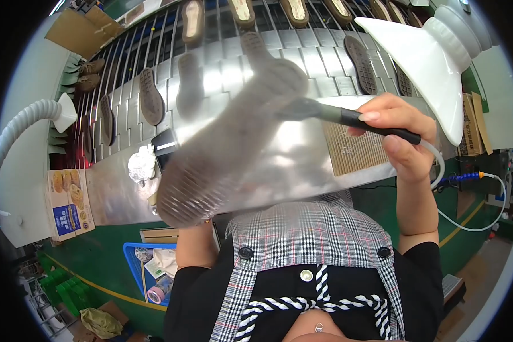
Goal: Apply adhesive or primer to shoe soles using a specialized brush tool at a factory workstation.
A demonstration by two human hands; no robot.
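Note:
A grey-brown shoe sole [228,142] is raised close in front of me, tilted and smeared by motion, its ridged tread showing. My left forearm [196,246] leads up behind its lower end; the sole hides my left hand and fingers, which hold it. My right hand [407,128] is closed around the black handle of a glue brush [376,126], from which a clear tube trails. The blurred brush head lies against or just in front of the sole's edge; I cannot tell which.
More soles [151,97] lie on the metal slat conveyor [325,62] beyond the steel table [117,194]. A ribbed mat [356,148] lies right of the sole, a crumpled white cloth [142,164] left. White extraction hoods [427,62] flank the work area. A blue basket [132,265] stands lower left.

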